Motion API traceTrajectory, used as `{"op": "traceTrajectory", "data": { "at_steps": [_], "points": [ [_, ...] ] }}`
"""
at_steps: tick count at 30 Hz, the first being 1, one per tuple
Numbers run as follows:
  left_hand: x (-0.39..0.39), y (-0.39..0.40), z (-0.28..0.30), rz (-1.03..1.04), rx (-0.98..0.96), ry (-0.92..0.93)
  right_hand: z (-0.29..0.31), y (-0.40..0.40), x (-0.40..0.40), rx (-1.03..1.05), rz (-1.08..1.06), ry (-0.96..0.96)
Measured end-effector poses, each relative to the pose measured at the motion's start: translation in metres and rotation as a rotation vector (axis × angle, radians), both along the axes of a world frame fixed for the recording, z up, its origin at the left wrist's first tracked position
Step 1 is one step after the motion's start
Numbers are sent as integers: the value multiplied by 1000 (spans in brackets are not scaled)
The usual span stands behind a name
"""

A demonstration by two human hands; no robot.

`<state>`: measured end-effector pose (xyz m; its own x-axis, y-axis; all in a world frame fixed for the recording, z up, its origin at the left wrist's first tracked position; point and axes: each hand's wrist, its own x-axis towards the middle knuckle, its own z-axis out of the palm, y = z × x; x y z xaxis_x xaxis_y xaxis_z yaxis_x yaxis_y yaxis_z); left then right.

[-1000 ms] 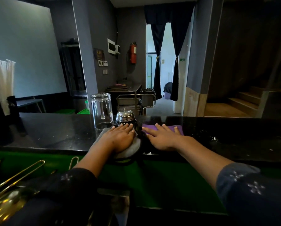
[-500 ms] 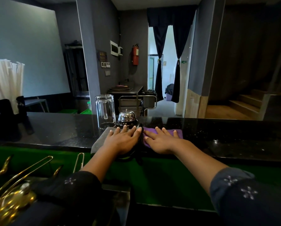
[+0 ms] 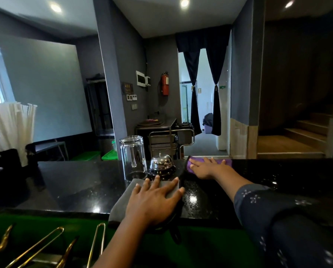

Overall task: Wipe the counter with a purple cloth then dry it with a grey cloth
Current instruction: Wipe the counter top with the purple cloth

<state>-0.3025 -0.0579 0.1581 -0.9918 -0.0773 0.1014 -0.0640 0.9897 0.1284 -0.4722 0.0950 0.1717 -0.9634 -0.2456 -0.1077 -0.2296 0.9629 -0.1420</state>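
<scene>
Black counter (image 3: 69,188) runs across the frame, glossy, with ceiling-light reflections.

Left hand (image 3: 154,200): flat, palm down, fingers spread, pressing on the grey cloth (image 3: 121,206). Not gripping. The cloth lies at the near edge of the counter, roughly 6 o'clock in the view, its near end reaching the counter lip.

Right hand (image 3: 205,167): flat, palm down, fingers spread, pressing the purple cloth (image 3: 226,161). Not gripping. This cloth sits at the far edge of the counter, at about 1 o'clock from the left hand. The two hands are well apart, the right reached further out.

Wet speckles show on the counter between the two cloths.

Upturned glass (image 3: 133,157) stands at 11 o'clock from the left hand, just beyond the grey cloth's far corner. Chrome bell (image 3: 160,163) stands just beside the glass, at its 3 o'clock, between the glass and the purple cloth.

Gold tongs (image 3: 45,246) lie at 8 o'clock, below the counter.
</scene>
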Motion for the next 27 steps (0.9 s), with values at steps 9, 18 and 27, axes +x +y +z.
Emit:
{"op": "traceTrajectory", "data": {
  "at_steps": [9, 18, 27],
  "points": [
    [-5, -2, 1, 18, -18, -28, -5, 18, 68, -35, 119, -9],
    [-16, -19, -9, -90, -195, -100, -6, 54, 141, -15, 206, -7],
    [4, 3, 3, 18, -48, -62, -5, 169, 129, -8, -95, 8]
  ]
}}
